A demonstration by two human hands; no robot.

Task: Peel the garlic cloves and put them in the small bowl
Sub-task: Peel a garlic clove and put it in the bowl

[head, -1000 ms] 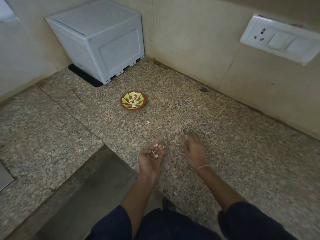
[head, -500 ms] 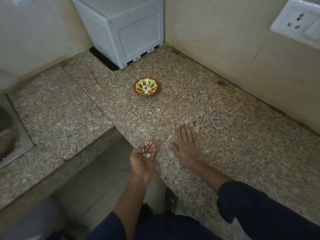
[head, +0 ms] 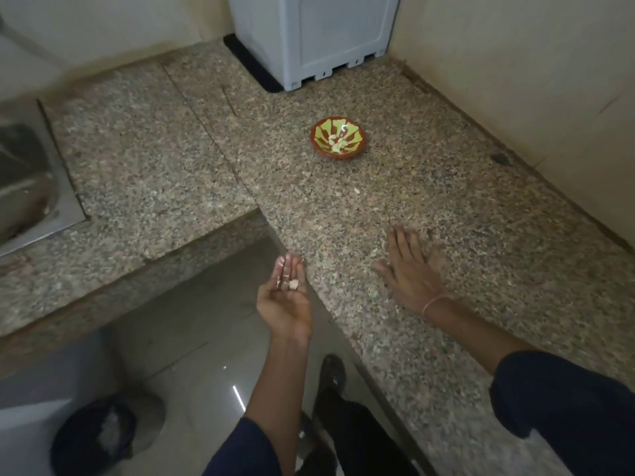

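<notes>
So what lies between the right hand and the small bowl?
In the head view, speckled counter with one small pale scrap runs from the right hand to the small bowl; nothing else.

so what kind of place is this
Most likely a home kitchen: a speckled granite counter, a steel sink set into it on the left, and a small bowl holding garlic cloves.

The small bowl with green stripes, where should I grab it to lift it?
I'd take the small bowl by its brown outer wall, coming from the near side, where nothing stands in the way. It is shallow, stands upright and flares outward, so it can probably be cupped under the rim. Pale garlic cloves lie inside, so stay out of the middle.
</notes>
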